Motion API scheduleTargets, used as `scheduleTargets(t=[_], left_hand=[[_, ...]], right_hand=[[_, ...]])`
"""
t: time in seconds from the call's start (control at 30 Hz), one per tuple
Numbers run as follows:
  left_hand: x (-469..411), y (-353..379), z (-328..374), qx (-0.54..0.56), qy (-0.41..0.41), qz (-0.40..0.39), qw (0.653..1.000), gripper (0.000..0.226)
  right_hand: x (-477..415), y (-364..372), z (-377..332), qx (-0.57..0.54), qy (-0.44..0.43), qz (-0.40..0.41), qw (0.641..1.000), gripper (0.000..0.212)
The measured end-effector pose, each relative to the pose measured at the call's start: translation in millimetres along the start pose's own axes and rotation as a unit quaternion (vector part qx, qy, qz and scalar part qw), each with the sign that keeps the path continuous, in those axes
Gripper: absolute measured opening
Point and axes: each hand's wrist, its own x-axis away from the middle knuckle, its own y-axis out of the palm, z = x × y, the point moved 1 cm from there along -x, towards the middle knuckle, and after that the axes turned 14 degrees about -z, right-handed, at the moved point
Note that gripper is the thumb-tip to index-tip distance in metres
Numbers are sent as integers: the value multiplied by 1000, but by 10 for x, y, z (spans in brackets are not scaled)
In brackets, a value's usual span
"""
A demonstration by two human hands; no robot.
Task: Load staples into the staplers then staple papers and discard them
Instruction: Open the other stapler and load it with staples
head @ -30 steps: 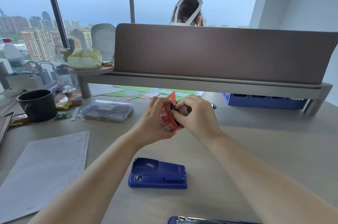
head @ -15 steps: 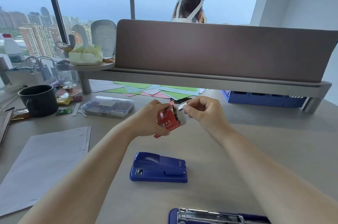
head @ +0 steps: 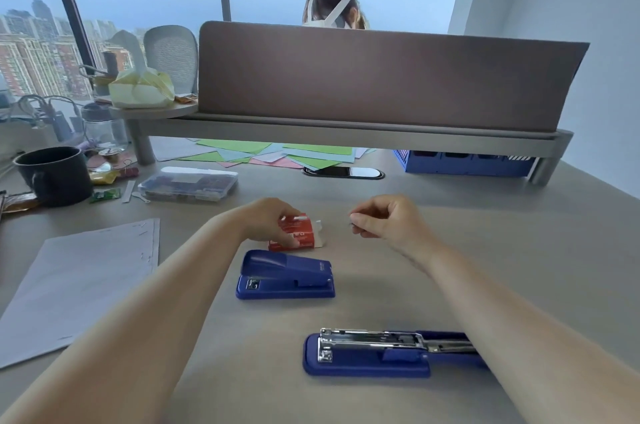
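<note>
My left hand (head: 268, 219) rests on a small red staple box (head: 299, 236) that lies on the desk with its white flap open to the right. To its right, my right hand (head: 382, 221) pinches a thin strip of staples (head: 352, 223) between thumb and fingers, just above the desk. A closed blue stapler (head: 285, 276) sits just in front of the box. Nearer to me, a second blue stapler (head: 374, 352) lies opened, its metal staple channel exposed; my right forearm covers its rear end.
White sheets (head: 76, 281) lie at the left. Behind them stand a black mug (head: 53, 174) and a clear plastic case (head: 188, 184). Coloured papers (head: 277, 155) and a blue crate (head: 464, 162) sit under the raised shelf (head: 346, 136). A person sits beyond the divider.
The red box went from held in the air down onto the desk under my left hand. My right hand pulled away to the right with a staple strip. The view tilted down, showing the opened stapler.
</note>
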Motion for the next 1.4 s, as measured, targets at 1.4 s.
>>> scheduleTargets(t=[1.4], left_hand=[[1027,1150,455,120,158,167,966,18]], right_hand=[[1167,570,51,208,-108,-9,972,11]])
